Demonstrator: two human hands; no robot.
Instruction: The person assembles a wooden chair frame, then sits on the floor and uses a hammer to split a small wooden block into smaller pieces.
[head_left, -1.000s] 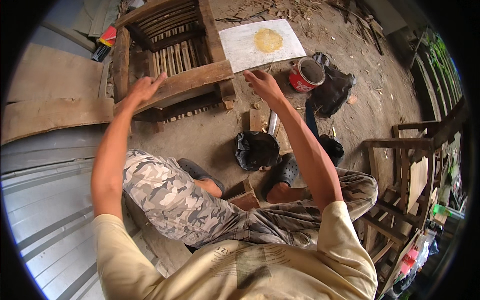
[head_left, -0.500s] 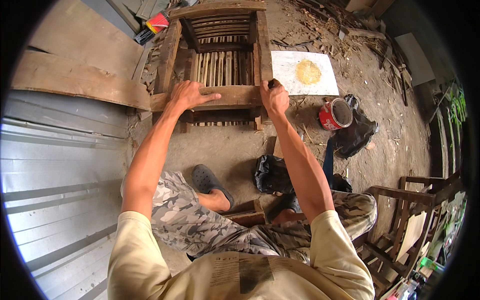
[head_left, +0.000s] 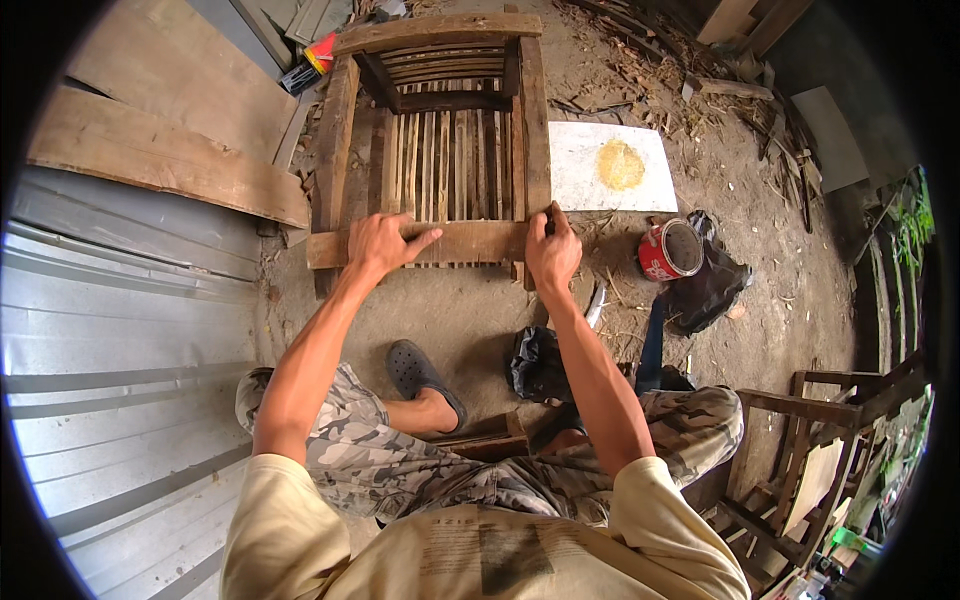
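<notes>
A brown slatted wooden chair (head_left: 440,243) is in front of me, its weathered rails and slats facing up at me. My left hand (head_left: 378,243) grips the near crossbar left of its middle, the thumb stretched along the wood and the other fingertips hidden behind it. At the right end of that bar, my right hand (head_left: 553,250) is closed round the corner where the side rail meets it. Both forearms reach forward, roughly shoulder-width apart.
Right of the chair lie a white board (head_left: 590,180) with a yellowish round patch, a red can (head_left: 670,250) and a black plastic bag (head_left: 712,290). A saw-like blue blade (head_left: 651,340) is near my right knee. Metal sheeting (head_left: 120,310) borders the left; another wooden frame (head_left: 800,405) stands right.
The near crossbar has come closer to me with both hands on it, and the chair's tilt has changed. Fewer slat ends show below the bar.
</notes>
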